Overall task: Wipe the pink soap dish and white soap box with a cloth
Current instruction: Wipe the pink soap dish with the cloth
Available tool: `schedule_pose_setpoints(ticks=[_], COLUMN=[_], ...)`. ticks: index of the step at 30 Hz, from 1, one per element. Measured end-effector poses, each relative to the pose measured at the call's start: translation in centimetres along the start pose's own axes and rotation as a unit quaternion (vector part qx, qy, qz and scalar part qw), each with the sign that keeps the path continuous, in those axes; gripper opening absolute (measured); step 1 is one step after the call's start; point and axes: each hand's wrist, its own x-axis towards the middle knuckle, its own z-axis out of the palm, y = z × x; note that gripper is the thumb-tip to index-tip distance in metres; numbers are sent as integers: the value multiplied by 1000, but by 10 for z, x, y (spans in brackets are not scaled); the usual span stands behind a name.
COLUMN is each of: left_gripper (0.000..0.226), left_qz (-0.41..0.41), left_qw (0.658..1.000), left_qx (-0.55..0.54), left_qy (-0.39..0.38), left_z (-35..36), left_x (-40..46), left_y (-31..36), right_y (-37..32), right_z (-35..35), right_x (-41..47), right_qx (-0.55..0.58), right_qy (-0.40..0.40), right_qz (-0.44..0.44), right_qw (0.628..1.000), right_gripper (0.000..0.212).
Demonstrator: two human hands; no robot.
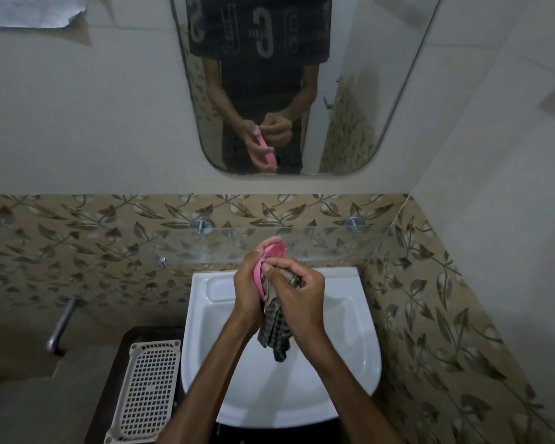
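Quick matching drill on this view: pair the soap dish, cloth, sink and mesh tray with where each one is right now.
Things:
1. pink soap dish
2. checked cloth
3. white sink
4. mesh tray

Places:
A. under both hands
B. held on edge in the left hand
C. on the dark stand left of the sink
D. gripped by the right hand, pressed into the dish, tail hanging down

Pairs: 1-B, 2-D, 3-A, 4-C
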Motion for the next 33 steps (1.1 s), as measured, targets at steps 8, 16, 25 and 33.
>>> schedule_pose_setpoints(ticks=[8,16,25,33], left_gripper=[43,45,44,57], left_qz=[61,115,150,87], left_qw=[997,988,975,994], left_qx=[49,99,157,36], left_qy=[-6,-10,-50,-54], left_z=[-4,-6,0,-10], left_x=[2,11,-1,-5], left_y=[9,-7,-6,-1], right_y=[-4,-1,3,-4], right_z=[-3,2,4,15], right_x=[0,8,28,18], right_qx=[68,196,173,56], right_qy=[-44,14,107,81], right_qz=[85,213,235,135], right_qw=[993,957,950,986], right_gripper=[11,16,7,5])
